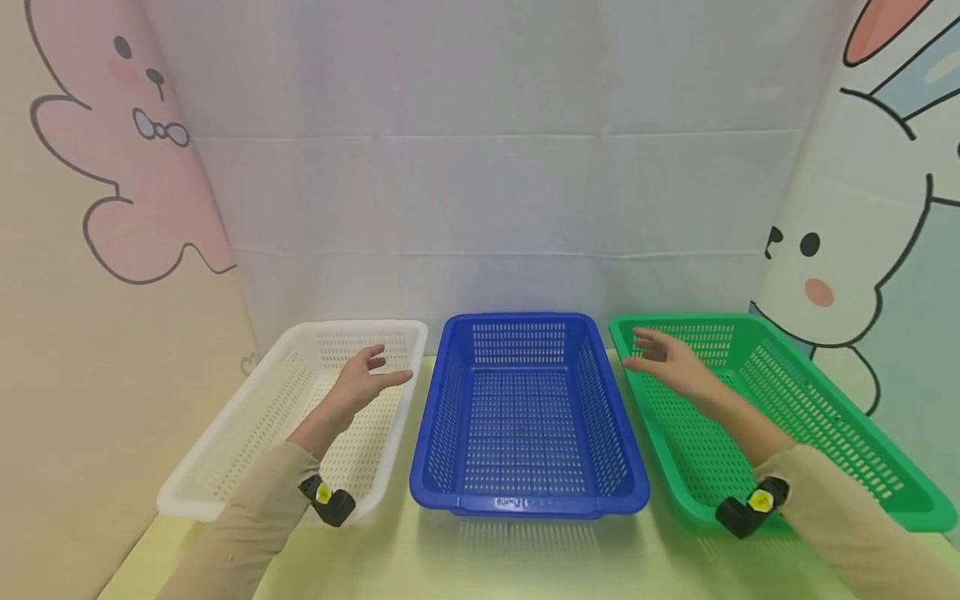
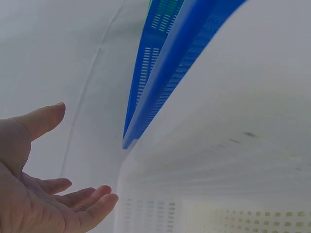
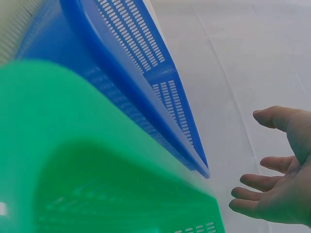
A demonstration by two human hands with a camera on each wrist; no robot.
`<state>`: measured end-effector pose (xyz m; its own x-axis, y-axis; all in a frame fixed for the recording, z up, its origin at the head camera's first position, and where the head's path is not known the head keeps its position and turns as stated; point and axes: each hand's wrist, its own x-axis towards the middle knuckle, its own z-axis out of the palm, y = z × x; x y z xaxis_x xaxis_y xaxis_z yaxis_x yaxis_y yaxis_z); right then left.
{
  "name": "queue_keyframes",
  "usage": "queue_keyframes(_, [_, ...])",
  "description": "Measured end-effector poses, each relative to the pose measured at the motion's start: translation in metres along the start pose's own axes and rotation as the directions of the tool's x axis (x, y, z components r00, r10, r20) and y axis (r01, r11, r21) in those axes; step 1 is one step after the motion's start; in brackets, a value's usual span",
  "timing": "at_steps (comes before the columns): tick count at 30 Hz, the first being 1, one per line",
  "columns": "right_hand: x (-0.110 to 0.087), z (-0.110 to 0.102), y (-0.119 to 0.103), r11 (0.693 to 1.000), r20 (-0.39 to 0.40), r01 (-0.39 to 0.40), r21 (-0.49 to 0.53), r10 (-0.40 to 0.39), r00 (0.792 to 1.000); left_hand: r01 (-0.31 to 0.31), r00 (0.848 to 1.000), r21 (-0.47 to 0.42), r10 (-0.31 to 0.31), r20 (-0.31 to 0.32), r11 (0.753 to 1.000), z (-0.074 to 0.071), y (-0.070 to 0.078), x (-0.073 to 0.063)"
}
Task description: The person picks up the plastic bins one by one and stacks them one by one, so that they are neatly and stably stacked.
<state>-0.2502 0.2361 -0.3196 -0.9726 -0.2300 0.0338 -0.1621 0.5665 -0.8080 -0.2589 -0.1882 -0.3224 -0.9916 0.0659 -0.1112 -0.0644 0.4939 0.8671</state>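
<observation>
Desk (image 1: 525,558): pale yellow-green surface; three perforated plastic baskets stand on it side by side, long sides running away from the person.
Left hand (image 1: 365,379): hovers over the far part of the white basket (image 1: 225,450); grip spread, fingers relaxed, palm turned inward, holding nothing. Left wrist view confirms loose, uncurled fingers (image 2: 92,199).
Right hand (image 1: 667,360): hovers over the far left part of the green basket (image 1: 847,433); grip spread, fingers extended, nothing held.
Blue basket (image 1: 525,417): between the other two, just beside each; no hand over it.
Look: rectangular, flared walls, slotted mesh on walls and floor, solid rolled rim; all three appear empty.
Handling (judgement): thin moulded plastic, probably light, fairly stiff but with some flex in the walls; smooth, not fragile.
Hold (judgement): the rolled rim on the long sides, or the short ends, gives the surest purchase.
Backdrop: white creased sheet (image 1: 487,167); cartoon rabbit panels left and right.
</observation>
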Motion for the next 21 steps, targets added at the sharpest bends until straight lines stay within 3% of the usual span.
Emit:
queue_keyframes(11, [-0.005, 0.017, -0.004, 0.995, 0.018, -0.009, 0.096, 0.007, 1.0, 0.02, 0.999, -0.058, -0.021, -0.028, 0.998, 0.017, 0.008, -0.009])
queue_keyframes(21, [-0.011, 0.029, -0.008, 0.993, 0.026, -0.017, 0.115, 0.014, 1.0, 0.012, 0.999, -0.069, -0.014, -0.03, 0.998, 0.03, 0.009, -0.013])
